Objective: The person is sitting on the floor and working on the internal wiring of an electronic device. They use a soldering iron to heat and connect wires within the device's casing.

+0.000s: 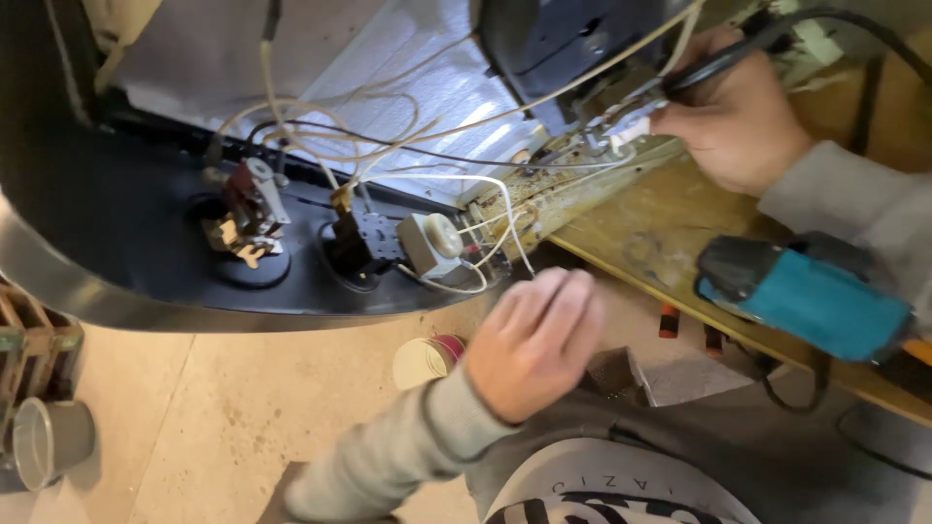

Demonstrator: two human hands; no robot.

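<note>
Head view. The right hand (738,116), at about 1 o'clock, has its fingers closed around a dark pen-like soldering tool (714,66). The fingertips are hidden behind the tool and the knuckles. The tool's long axis runs from 2 o'clock down toward 8 o'clock, tip pointing lower left, and its black cord leaves toward the top right corner. The tip meets a small white connector (631,128) among the wires; the contact point is too small and cluttered to resolve.

The left hand (534,340), near centre at 6 o'clock, is motion-blurred. Its fingers are curled loosely and turned away from the camera. It cannot be told whether they hold anything. It sits just below the thin white wires (388,146) that loop across the black appliance panel (116,213).

On the panel, at 9 to 10 o'clock, sit a switch block with spade terminals (250,209) and a grey round-faced thermostat (435,243); details are soft.

A teal power tool (806,301) lies on the wooden bench (660,223) at 3 o'clock, its far end cut off by the frame edge. A metal cup (49,442) at 8 o'clock is partly cropped.
</note>
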